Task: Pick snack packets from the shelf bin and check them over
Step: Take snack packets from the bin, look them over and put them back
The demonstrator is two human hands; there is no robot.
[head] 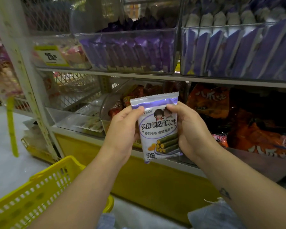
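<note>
One packet (158, 129): purple-and-white snack pack, off the shelf, held in front of the lower shelf; crimped seal up, printed front toward the camera.
Long axis: near-vertical, top leaning slightly left.
Left hand (122, 128): wrapped round the left long edge, thumb on the front near the upper corner, fingers hidden behind.
Right hand (188, 129): same hold on the right long edge, thumb at the upper corner; neither hand free.
Bearing: packet squarely between the hands, one hand per long edge, both equally near. Back face unseen, so probably a turn about the long axis next.
Source bin (127, 37): likely this clear one of similar purple packs, up and behind, well apart from the packet.
Orange packets (210, 103): lower shelf, behind and right of the right hand.
Yellow basket (40, 187): low left, below the left forearm.
</note>
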